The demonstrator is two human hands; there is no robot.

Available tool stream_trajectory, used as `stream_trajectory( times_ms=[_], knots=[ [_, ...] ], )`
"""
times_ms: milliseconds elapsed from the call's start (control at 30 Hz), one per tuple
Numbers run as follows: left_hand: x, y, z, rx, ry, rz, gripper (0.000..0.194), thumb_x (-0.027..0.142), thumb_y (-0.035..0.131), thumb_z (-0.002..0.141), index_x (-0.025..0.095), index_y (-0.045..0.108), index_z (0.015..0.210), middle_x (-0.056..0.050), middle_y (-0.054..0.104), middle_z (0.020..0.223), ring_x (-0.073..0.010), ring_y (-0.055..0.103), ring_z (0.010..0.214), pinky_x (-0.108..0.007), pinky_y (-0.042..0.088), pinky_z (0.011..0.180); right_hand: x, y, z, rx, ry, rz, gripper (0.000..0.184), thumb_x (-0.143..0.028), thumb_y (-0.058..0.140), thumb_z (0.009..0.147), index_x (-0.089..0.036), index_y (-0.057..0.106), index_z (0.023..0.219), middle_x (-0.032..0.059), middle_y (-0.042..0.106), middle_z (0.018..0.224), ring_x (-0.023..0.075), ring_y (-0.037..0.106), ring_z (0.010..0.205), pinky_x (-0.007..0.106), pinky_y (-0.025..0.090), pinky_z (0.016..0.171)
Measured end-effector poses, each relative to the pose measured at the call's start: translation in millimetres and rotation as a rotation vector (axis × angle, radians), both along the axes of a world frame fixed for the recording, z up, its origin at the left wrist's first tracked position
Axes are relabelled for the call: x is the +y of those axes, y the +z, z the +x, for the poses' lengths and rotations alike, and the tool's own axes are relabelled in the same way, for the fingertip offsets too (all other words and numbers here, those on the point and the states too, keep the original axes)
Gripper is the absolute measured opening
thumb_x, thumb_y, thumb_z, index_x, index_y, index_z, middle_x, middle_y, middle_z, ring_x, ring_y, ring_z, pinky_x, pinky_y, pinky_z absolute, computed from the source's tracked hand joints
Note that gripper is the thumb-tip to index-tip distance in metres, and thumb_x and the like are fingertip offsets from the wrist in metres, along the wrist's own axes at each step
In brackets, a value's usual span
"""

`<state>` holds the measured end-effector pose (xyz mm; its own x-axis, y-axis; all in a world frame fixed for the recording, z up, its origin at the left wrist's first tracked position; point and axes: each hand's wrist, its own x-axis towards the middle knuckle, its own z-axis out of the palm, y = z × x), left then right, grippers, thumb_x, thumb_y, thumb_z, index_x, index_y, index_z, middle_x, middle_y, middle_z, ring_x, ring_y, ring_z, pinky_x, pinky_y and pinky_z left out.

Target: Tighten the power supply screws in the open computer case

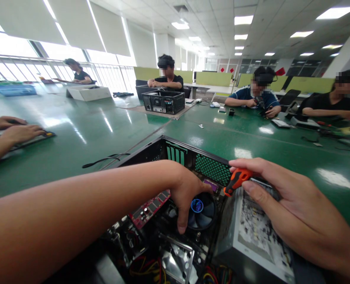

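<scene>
An open black computer case (192, 152) lies in front of me on the green table. My left hand (187, 197) reaches into it, thumb and fingers spanning the round black CPU cooling fan (206, 215), which has a blue label at its hub. My right hand (287, 197) holds an orange-and-black screwdriver (238, 180) between thumb and fingers, its handle pointing left and its metal shaft running back under the hand. Below that hand is the silver power supply (260, 232) with a worn label. A red circuit board (151, 207) stands left of the fan, partly covered by my left forearm.
Coloured cables (147, 268) and a metal bracket (179, 258) lie in the case's near part. A black cable (104, 160) rests on the table beyond it. Another person's hands (18, 134) work at the left. Across the table, several people sit, one behind another computer case (163, 101).
</scene>
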<state>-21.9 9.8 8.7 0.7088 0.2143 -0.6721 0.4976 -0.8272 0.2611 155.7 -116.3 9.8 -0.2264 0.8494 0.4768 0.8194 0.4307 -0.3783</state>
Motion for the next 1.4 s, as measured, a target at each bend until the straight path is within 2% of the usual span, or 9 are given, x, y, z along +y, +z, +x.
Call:
stream_trajectory(
  times_ms=[200,367,533,767,933,1200,1300,1400],
  knots=[
    [0.0,0.1,0.5,-0.013,0.006,-0.002,0.113,0.03,0.075,0.041,0.022,0.023,0.141,-0.009,0.039,0.14,-0.0316,0.039,0.125,-0.038,0.033,0.102,-0.8,-0.5,3.2,-0.009,0.002,0.004,0.033,-0.025,0.047,0.089,-0.033,0.049,0.121,-0.0035,0.062,0.115,0.0139,0.06,0.102,0.023,0.048,0.083],
    [-1.0,0.4,0.4,-0.017,0.026,-0.002,0.117,0.035,0.077,0.04,0.023,0.022,0.142,-0.008,0.037,0.142,-0.0321,0.037,0.127,-0.039,0.032,0.102,0.0,-0.3,1.0,-0.009,0.017,0.001,0.031,-0.025,0.047,0.089,-0.033,0.05,0.119,-0.0036,0.062,0.113,0.0138,0.06,0.101,0.024,0.048,0.084],
    [0.6,-2.1,-0.2,-0.012,-0.005,0.006,0.115,0.031,0.074,0.042,0.023,0.019,0.143,-0.007,0.034,0.144,-0.0301,0.034,0.129,-0.037,0.029,0.104,-0.6,-1.0,-0.7,-0.005,-0.01,0.01,0.031,-0.027,0.05,0.087,-0.032,0.051,0.118,-0.0025,0.062,0.112,0.015,0.06,0.1,0.025,0.048,0.082],
    [-2.0,0.5,0.6,-0.013,0.007,0.044,0.114,0.029,0.074,0.041,0.024,0.022,0.142,-0.007,0.033,0.145,-0.0315,0.031,0.131,-0.04,0.028,0.105,1.6,0.4,-1.1,0.041,-0.09,0.053,0.023,-0.034,0.058,0.082,-0.031,0.059,0.105,-0.0018,0.062,0.095,0.016,0.06,0.086,0.027,0.046,0.072],
    [-1.4,-0.6,0.3,-0.004,0.019,0.03,0.116,0.03,0.074,0.041,0.024,0.018,0.143,-0.007,0.036,0.143,-0.0309,0.032,0.13,-0.039,0.029,0.104,1.3,1.4,-2.1,0.064,-0.07,0.042,0.02,-0.038,0.06,0.081,-0.031,0.062,0.1,-0.001,0.062,0.089,0.0165,0.061,0.08,0.028,0.046,0.068],
    [-1.5,0.5,0.4,-0.016,0.007,0.027,0.111,0.029,0.073,0.042,0.024,0.024,0.141,-0.008,0.036,0.143,-0.0325,0.034,0.128,-0.041,0.03,0.103,0.2,1.1,0.3,0.02,-0.087,0.053,0.03,-0.032,0.054,0.084,-0.031,0.057,0.114,0.0012,0.064,0.106,0.0196,0.062,0.093,0.031,0.049,0.077],
    [-1.7,1.0,0.3,-0.02,0.023,0.012,0.111,0.027,0.074,0.041,0.025,0.025,0.141,-0.008,0.039,0.141,-0.0331,0.038,0.126,-0.042,0.033,0.101,1.1,0.1,0.2,0.01,-0.114,0.049,0.036,-0.029,0.05,0.086,-0.031,0.051,0.122,0.0009,0.065,0.105,0.0181,0.064,0.09,0.03,0.05,0.077],
    [-0.5,-0.3,0.1,-0.013,0.025,0.012,0.113,0.029,0.074,0.04,0.025,0.024,0.141,-0.009,0.036,0.142,-0.0343,0.037,0.126,-0.042,0.033,0.1,1.5,-0.3,-0.1,0.012,-0.106,0.036,0.036,-0.027,0.047,0.087,-0.031,0.05,0.123,0.0,0.065,0.104,0.0168,0.064,0.087,0.029,0.051,0.076]
  ],
)
